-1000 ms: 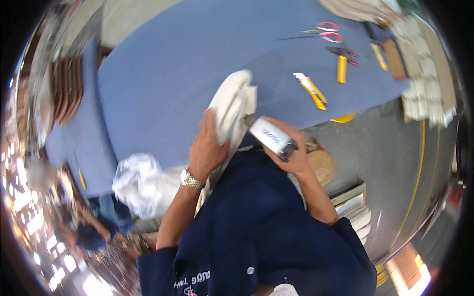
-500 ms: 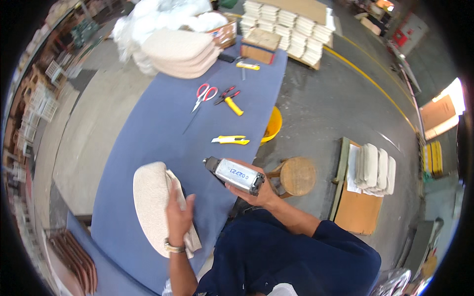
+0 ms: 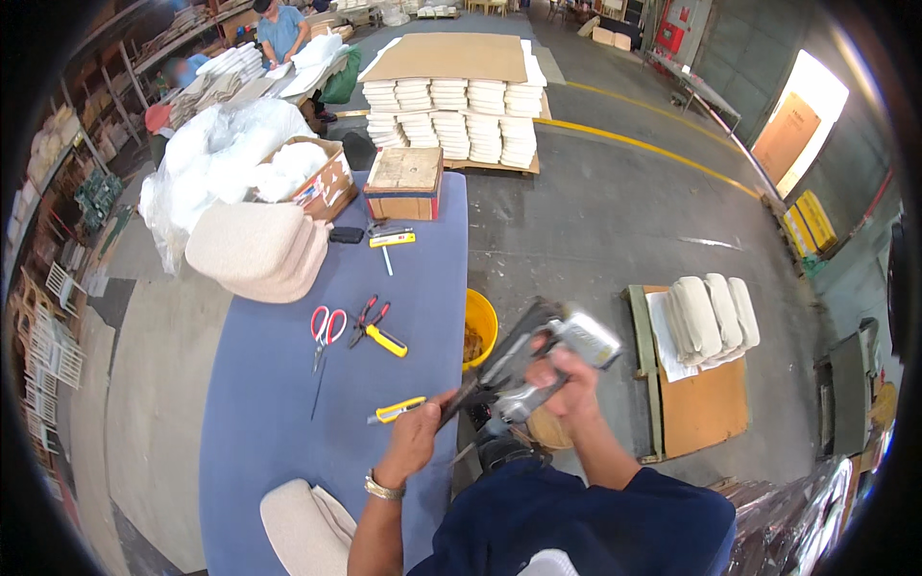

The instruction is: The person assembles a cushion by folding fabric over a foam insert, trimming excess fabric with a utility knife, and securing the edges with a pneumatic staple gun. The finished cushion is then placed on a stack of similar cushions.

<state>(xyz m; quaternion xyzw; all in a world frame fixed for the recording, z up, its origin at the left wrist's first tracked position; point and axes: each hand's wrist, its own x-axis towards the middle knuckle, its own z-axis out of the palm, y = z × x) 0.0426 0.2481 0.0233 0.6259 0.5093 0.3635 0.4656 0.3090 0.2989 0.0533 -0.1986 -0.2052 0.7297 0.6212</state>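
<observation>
My right hand (image 3: 569, 382) is wrapped round the handle of a silver and black staple gun (image 3: 591, 336), held tilted over the table's right edge. My left hand (image 3: 415, 440) is closed on the dark bar at the gun's lower left end; motion smears the detail there. Just beside the left fingers a yellow utility knife (image 3: 399, 410) lies on the blue table (image 3: 279, 413). A beige fabric-covered seat pad (image 3: 303, 523) rests at the near edge, partly cut off by the picture's rim. Farther up lie red-handled scissors (image 3: 327, 329) and red and yellow pliers (image 3: 377, 333).
Stacked beige pads (image 3: 252, 250), an open carton (image 3: 327, 187) and a wooden box (image 3: 403, 187) stand at the table's far end. A yellow bucket (image 3: 480, 322) and a stool (image 3: 549, 429) are by its right side. A pallet (image 3: 706, 413) holds more pads. Another person (image 3: 280, 34) works far left.
The staple gun has swung up and right in my right hand. My left hand has left the seat pad and taken hold of the gun's dark bar. The view has tilted farther up.
</observation>
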